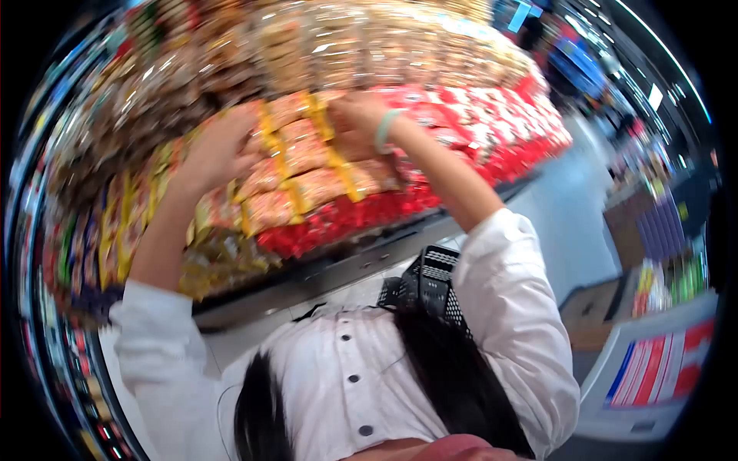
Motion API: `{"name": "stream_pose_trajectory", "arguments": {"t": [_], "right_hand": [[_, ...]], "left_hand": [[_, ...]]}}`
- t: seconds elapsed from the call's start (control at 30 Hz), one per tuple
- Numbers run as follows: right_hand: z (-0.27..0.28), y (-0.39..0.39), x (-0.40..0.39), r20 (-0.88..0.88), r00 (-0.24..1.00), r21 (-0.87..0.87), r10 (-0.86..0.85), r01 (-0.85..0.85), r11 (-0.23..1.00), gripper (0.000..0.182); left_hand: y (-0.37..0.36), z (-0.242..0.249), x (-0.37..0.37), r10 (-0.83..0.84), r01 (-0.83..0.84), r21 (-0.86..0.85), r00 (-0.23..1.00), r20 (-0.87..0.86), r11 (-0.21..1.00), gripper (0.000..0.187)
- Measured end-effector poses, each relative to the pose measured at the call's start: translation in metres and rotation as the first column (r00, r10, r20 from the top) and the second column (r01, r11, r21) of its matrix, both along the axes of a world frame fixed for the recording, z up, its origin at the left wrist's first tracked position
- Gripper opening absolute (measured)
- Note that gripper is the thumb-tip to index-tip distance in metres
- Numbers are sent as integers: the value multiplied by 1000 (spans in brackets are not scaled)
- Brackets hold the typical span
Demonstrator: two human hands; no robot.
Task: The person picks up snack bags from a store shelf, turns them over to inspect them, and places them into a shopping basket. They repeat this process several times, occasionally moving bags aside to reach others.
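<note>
Both arms raised, left hand [219, 150] and right hand [355, 123] closed in grip.

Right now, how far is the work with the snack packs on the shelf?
Done: the shelf already carries full rows of red packs and clear bags. In hand: the left hand and right hand are both on the orange packs, which lie slanted, not yet in a straight row. Left: squaring those packs. Whether either hand grips a pack is unclear. The black basket hangs at the right elbow.
</note>
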State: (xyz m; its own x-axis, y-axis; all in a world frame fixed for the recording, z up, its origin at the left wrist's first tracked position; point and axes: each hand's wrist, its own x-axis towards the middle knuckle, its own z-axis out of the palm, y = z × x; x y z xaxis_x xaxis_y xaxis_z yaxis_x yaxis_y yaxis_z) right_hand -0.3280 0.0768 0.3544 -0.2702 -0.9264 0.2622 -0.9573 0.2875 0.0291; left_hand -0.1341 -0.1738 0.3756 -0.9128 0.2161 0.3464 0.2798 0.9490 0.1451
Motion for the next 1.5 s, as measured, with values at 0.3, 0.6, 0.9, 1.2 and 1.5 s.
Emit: {"name": "stream_pose_trajectory", "arguments": {"t": [0.3,0.6,0.9,1.2,1.5], "right_hand": [[-16,-2,-12,-55,998,-51,-37,34,998,52],[-15,-1,-12,45,998,-248,48,-36,968,47],[-7,9,2,80,992,-387,95,-57,920,43],[-1,27,18,167,982,-562,87,22,827,40],[-2,46,27,363,932,-503,17,181,845,50]], "left_hand": [[5,-10,-8,104,-99,-55,991,89,994,64],[17,0,-4,208,-207,-25,960,186,978,64],[-6,-14,-15,133,-130,-32,983,126,991,65],[-5,11,-10,2,-44,292,990,140,955,57],[-12,14,-22,-137,10,708,983,123,707,50]]}}
